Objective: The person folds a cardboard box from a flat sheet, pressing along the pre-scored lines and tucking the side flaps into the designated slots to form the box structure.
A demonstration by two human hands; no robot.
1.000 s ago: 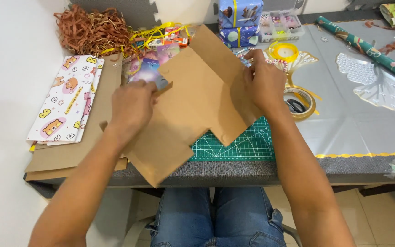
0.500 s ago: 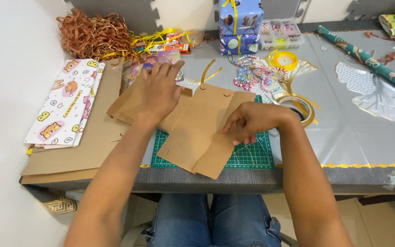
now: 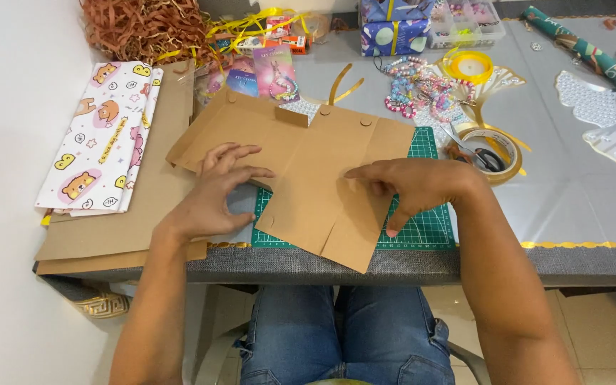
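Cardboard (image 3: 308,164), a flat brown cut-out with flaps and small round holes, lies on my green cutting mat (image 3: 422,228) at the near edge of the surface (image 3: 579,207). My left hand (image 3: 212,192) and right hand (image 3: 411,189) press it flat, fingers spread, gripping nothing. A clear compartment box (image 3: 465,18) of small bits sits far back.

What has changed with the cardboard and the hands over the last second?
The brown cardboard piece, earlier lifted and tilted in both hands, now lies flat across the green cutting mat. The left hand and right hand have let go of its edges and press on top. The patterned wrapping paper and tape roll stayed put.
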